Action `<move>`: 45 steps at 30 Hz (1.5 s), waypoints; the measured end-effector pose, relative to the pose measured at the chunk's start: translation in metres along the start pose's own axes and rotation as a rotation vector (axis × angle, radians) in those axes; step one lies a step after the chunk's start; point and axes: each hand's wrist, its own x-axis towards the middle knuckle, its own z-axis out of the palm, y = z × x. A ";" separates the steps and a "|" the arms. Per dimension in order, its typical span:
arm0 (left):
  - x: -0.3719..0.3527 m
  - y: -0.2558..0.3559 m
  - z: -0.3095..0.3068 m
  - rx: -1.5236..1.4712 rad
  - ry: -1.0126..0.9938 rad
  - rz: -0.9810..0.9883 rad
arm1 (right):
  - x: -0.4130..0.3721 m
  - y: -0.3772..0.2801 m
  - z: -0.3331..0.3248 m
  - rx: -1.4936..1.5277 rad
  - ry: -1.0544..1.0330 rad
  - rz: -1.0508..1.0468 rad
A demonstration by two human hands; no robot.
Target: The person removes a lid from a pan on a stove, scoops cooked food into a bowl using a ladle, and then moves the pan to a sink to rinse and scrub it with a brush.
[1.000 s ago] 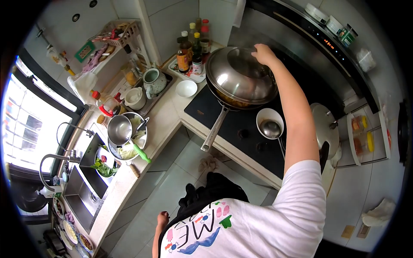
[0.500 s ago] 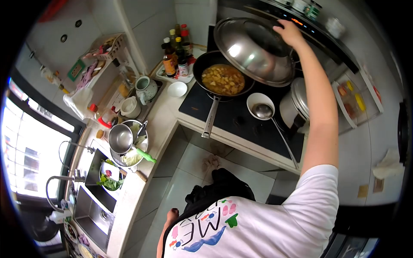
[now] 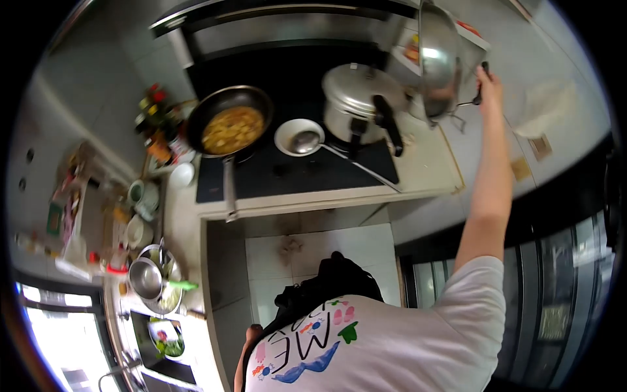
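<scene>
My right hand (image 3: 490, 88) is closed around the dark handle of a large steel pan lid (image 3: 439, 65), raised on edge to the right of the stove. On the hob, a frying pan (image 3: 228, 97) stands uncovered with chunky stewed food (image 3: 233, 132) in brown broth. A white bowl (image 3: 283, 140) beside it bears a steel ladle (image 3: 353, 161), whose long handle reaches over the hob's front edge. My left hand (image 3: 253, 333) hangs low by my side, mostly hidden by my shirt, and its fingers do not show clearly.
A pressure cooker (image 3: 356, 117) stands on the right of the hob, its black handle jutting forward. Sauce bottles (image 3: 160, 124) crowd the back left corner. Along the left counter are a small white bowl (image 3: 182, 174), a steel saucepan (image 3: 145, 279) over vegetables and a sink (image 3: 147, 343).
My right hand has carried the lid from beside the frying pan to the far right, past the pressure cooker, and turned it on edge. The view has swung to the right.
</scene>
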 end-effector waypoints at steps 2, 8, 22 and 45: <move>0.005 0.012 -0.006 0.010 -0.010 0.043 | -0.018 0.036 -0.035 0.031 0.144 0.076; 0.017 0.080 -0.024 -0.023 -0.022 0.129 | -0.070 0.152 -0.095 0.077 0.351 0.319; 0.002 0.215 -0.025 -0.146 0.023 0.253 | -0.100 0.313 -0.123 0.238 0.448 0.459; -0.024 0.265 -0.007 -0.239 0.051 0.124 | -0.076 0.359 -0.142 0.391 0.509 0.564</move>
